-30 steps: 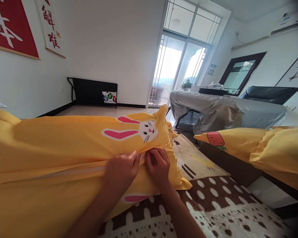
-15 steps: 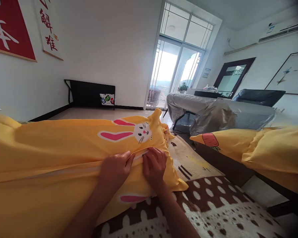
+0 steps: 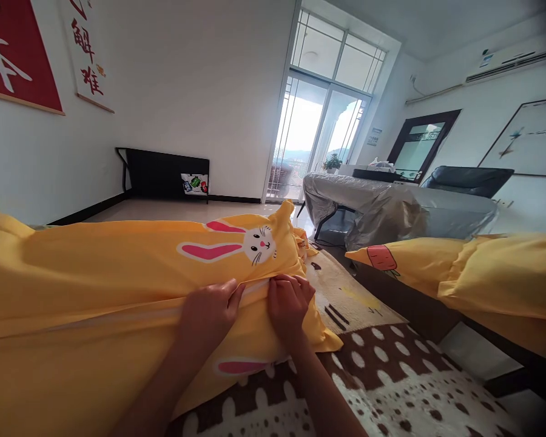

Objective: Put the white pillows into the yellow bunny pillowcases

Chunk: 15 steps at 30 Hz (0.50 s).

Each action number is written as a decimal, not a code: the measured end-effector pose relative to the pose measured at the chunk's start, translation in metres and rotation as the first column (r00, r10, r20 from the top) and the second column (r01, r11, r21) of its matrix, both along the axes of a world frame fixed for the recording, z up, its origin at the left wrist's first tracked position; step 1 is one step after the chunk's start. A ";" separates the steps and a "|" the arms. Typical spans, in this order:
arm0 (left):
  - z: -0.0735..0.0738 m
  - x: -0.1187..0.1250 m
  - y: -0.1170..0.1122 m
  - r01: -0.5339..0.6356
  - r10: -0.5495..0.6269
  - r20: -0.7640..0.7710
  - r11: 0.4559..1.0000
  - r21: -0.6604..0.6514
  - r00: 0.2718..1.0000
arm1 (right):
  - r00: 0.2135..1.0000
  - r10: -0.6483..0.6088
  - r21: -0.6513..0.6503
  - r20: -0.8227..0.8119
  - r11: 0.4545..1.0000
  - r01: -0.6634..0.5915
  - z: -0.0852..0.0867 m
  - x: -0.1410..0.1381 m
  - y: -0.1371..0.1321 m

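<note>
A long, stuffed yellow cushion (image 3: pixel 118 258) with a printed white rabbit lies across the front, a pale zipper seam (image 3: pixel 131 312) running along its side. My left hand (image 3: pixel 212 312) is closed on the edge of the cushion's cover at the seam, thumb and finger pinched together. Just to its right, my right hand (image 3: pixel 291 306) has its fingers curled on the same seam near the cushion's right end. Whatever small part lies under the right fingertips is hidden.
Under the cushion spreads a brown and cream patterned blanket (image 3: pixel 373 358). Another yellow cushion (image 3: pixel 495 267) with a carrot print lies at the right. Farther back stand a plastic-covered table (image 3: pixel 368 194), a dark chair (image 3: pixel 468 180) and a black panel (image 3: pixel 164 176) by the wall.
My right hand has slid a little to the right along the seam, its fingers more tightly curled. My left hand keeps its place. The view has shifted slightly.
</note>
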<state>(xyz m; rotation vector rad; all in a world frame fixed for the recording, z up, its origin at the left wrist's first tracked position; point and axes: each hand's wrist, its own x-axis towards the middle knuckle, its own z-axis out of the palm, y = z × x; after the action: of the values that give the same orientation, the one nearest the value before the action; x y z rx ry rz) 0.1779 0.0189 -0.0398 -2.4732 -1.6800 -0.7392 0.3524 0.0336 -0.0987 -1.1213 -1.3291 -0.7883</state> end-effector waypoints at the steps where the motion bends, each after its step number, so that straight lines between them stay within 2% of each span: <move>1: 0.000 0.000 0.000 0.001 -0.001 -0.002 1.000 0.002 1.000 | 1.000 -0.006 -0.012 -0.004 1.000 0.006 0.000 0.001 0.000; 8: 0.002 0.001 -0.001 0.008 -0.008 0.002 1.000 -0.017 1.000 | 1.000 0.004 -0.036 0.014 0.999 -0.004 0.000 0.004 0.003; 15: 0.001 0.000 -0.002 0.012 -0.012 0.016 1.000 0.002 1.000 | 0.997 -0.040 -0.019 0.068 0.999 0.041 0.000 0.007 0.004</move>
<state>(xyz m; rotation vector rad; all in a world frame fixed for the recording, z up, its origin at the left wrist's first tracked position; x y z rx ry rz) 0.1781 0.0165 -0.0392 -2.4848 -1.6697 -0.7636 0.3589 0.0375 -0.0988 -1.1493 -1.3769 -0.8502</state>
